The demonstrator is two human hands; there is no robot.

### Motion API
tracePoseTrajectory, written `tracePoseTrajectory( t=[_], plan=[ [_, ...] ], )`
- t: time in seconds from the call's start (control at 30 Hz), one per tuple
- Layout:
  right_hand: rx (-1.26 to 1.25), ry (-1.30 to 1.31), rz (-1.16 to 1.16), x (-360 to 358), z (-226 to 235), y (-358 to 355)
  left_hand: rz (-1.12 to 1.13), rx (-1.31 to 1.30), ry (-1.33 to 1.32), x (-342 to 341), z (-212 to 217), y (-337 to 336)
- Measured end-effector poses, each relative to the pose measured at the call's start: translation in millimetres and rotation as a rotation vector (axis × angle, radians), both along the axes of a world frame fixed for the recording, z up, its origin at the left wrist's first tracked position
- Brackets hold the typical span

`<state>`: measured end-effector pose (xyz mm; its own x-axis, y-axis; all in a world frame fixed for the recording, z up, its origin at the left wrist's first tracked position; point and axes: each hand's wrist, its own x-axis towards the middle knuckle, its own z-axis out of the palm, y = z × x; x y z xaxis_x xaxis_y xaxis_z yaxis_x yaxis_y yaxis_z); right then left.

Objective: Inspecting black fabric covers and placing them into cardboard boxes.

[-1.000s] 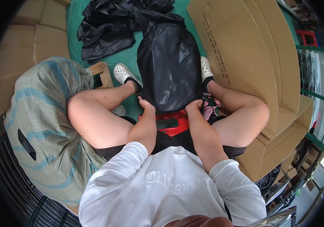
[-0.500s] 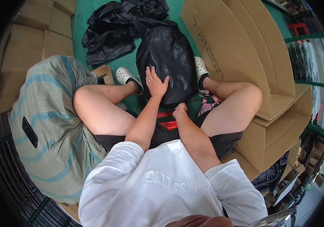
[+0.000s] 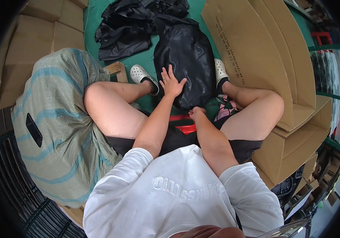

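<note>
A bulging bag of glossy black sheet material (image 3: pixel 190 51) lies between my feet on the green floor. My left hand (image 3: pixel 172 83) rests on its left near side, palm down and fingers spread. At the bag's near end, my right hand (image 3: pixel 196 113) is closed with its fingers curled against the lower edge. The fingertips are partly hidden, but they appear to pinch that edge. More crumpled black sheeting (image 3: pixel 124 33) lies beyond the bag, toward the far left.
A red stool (image 3: pixel 184 123) shows beneath me. Large cardboard sheets (image 3: pixel 257 51) stand at the right. A striped woven sack (image 3: pixel 64 131) bearing a phone (image 3: pixel 34 130) sits at the left, near a wooden block (image 3: pixel 117 71). Stacked cartons (image 3: pixel 35 43) stand behind it.
The whole scene has shifted slightly right in the picture. Both hands keep nearly the same places on the bag, and slightly more of the right hand's curled fingers shows.
</note>
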<state>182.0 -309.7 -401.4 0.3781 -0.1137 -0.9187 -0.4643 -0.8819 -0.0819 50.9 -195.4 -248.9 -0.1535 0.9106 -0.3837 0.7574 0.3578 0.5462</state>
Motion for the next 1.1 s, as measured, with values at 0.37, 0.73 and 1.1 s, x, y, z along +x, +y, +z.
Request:
tracePoseTrajectory(
  t=[0.37, 0.73, 1.1],
  plan=[
    [0.081, -0.668, -0.362, 25, 47, 37, 0.033, 0.098, -0.017, 1, -7, -1],
    [0.918, -0.966, 1.306, 48, 141, 143, -0.252, 0.346, 0.212, -5, -11, 71],
    [1.037, -0.977, 1.595, 43, 138, 251, -0.253, 0.534, 0.15, -32, -10, 154]
  ],
)
